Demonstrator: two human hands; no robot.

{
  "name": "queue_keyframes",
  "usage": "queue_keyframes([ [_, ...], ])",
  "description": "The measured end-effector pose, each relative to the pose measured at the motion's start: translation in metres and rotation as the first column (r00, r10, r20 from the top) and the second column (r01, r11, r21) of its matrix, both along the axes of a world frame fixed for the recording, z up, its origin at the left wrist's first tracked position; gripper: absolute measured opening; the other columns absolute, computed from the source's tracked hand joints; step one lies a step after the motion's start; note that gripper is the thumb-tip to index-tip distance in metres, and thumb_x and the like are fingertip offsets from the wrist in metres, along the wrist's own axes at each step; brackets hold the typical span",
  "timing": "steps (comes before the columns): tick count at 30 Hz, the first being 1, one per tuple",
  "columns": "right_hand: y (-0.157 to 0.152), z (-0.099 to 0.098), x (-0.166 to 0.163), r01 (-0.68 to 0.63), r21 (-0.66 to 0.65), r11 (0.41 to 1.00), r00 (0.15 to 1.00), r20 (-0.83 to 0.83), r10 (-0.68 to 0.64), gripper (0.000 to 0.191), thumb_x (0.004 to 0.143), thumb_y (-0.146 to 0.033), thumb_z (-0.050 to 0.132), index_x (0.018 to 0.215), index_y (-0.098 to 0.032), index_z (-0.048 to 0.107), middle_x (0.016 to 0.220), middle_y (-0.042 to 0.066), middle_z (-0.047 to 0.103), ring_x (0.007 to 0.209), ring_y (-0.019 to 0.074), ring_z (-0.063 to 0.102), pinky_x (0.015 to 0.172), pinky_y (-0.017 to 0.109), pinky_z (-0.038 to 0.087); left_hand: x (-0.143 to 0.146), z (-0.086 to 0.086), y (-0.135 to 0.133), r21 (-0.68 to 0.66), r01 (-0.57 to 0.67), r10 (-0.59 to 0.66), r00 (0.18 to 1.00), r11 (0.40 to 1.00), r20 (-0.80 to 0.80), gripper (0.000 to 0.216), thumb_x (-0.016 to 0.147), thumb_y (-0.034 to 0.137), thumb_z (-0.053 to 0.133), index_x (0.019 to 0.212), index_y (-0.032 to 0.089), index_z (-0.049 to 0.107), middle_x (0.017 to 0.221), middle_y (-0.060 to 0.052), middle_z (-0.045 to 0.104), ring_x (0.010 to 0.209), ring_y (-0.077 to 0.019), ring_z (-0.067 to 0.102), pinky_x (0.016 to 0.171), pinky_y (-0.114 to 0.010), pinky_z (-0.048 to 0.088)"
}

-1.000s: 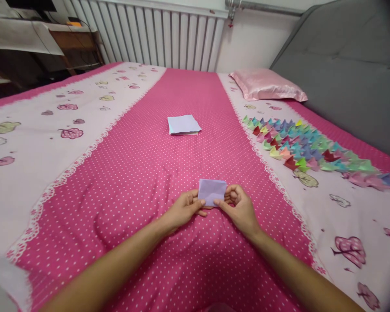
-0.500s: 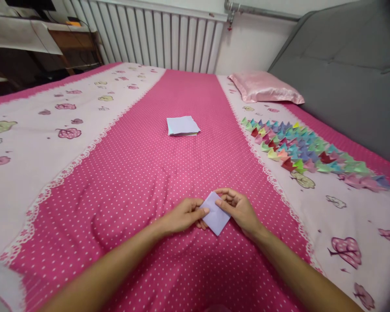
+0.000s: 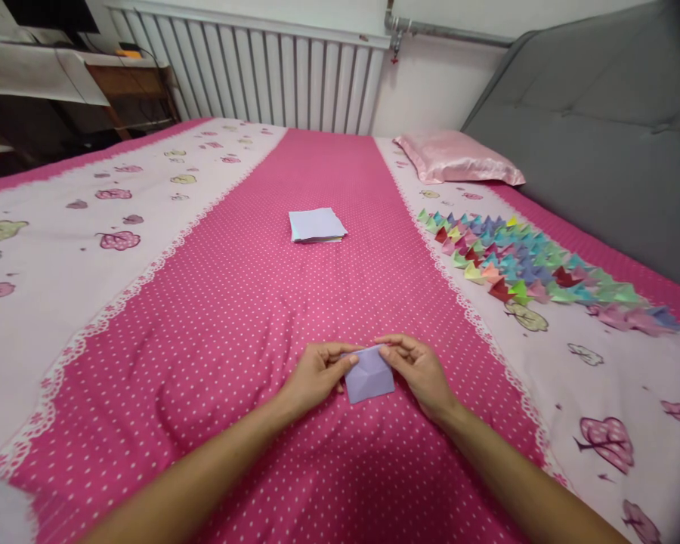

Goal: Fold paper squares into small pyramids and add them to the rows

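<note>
Bedroom setting, with a white radiator (image 3: 289, 79) along the wall, a grey padded headboard (image 3: 589, 128) to the right and a pink satin pillow (image 3: 459, 160) just beside it. Spread across most of the view, a pink polka-dot bedspread (image 3: 232, 302) with pale, tree-printed side bands. At near centre, between both hands, one small lilac paper (image 3: 370, 381), with creases showing on its upward face; hard to tell whether touching the bedspread or held just above. Left hand (image 3: 316, 375) at its upper left corner, thumb on top and index finger behind, pinching the edge. Right hand (image 3: 424, 374) at the upper right corner, thumb pressed on the face, other fingers bent behind and partly hidden. By the look of it, partway through folding. Already finished, to judge by their raised points: many multicoloured folded paper pieces (image 3: 536, 261), set in close rows on the right-hand pale band. Flat and apparently unfolded, farther off at centre: a stack of paper sheets (image 3: 317, 224), lilac on top.
</note>
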State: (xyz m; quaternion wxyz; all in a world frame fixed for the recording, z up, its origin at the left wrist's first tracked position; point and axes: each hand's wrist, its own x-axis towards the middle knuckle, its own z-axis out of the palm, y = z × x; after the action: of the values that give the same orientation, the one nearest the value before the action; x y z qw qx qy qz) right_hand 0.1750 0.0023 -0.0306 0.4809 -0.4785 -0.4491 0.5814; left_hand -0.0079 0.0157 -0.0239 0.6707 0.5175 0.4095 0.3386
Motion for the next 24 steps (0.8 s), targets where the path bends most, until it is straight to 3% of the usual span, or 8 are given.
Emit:
queue_keyframes([
  [4,0.0011,-0.0003,-0.0010,0.063,-0.018,0.998,0.998,0.011,-0.063,0.031,0.065,-0.043,0.075,0.077,-0.017,0.066,0.067,0.002,0.069,0.057,0.0136,0.060,0.055,0.025,0.048,-0.0004,-0.0001,-0.0006,0.046,0.017,-0.017,1.000,0.999,-0.003,0.041,0.076,0.048,0.062,0.096,0.013,0.066,0.055,0.002,0.056,0.044,-0.0059,0.046,0.046,-0.018,0.038],
  [9,0.0025,-0.0017,-0.0011,0.129,-0.069,0.989,0.991,-0.016,-0.131,0.030,0.064,-0.043,0.076,0.075,-0.017,0.066,0.062,0.000,0.067,0.052,0.0112,0.057,0.051,0.023,0.046,0.0001,0.0006,-0.0006,-0.006,-0.086,0.086,0.996,0.996,0.025,0.040,0.068,0.045,0.071,0.089,0.013,0.058,0.055,0.003,0.057,0.044,-0.0069,0.050,0.046,-0.019,0.041],
  [15,0.0021,-0.0033,-0.0009,0.142,-0.082,0.986,0.989,-0.017,-0.144,0.030,0.065,-0.043,0.076,0.075,-0.017,0.065,0.060,-0.001,0.065,0.050,0.0106,0.055,0.050,0.022,0.044,0.0010,0.0051,0.0000,-0.046,-0.194,0.194,0.981,0.980,-0.006,0.033,0.061,0.037,0.077,0.074,0.011,0.061,0.056,0.000,0.061,0.043,-0.0063,0.050,0.046,-0.020,0.041],
  [24,0.0027,-0.0035,-0.0015,0.122,-0.097,0.988,0.993,0.013,-0.121,0.031,0.066,-0.044,0.075,0.072,-0.015,0.063,0.054,-0.002,0.061,0.045,0.0085,0.051,0.046,0.020,0.040,-0.0025,0.0050,0.0030,-0.070,-0.129,0.129,0.992,0.989,-0.008,0.036,0.065,0.044,0.072,0.072,0.011,0.060,0.055,0.000,0.059,0.045,-0.0067,0.051,0.049,-0.020,0.042],
])
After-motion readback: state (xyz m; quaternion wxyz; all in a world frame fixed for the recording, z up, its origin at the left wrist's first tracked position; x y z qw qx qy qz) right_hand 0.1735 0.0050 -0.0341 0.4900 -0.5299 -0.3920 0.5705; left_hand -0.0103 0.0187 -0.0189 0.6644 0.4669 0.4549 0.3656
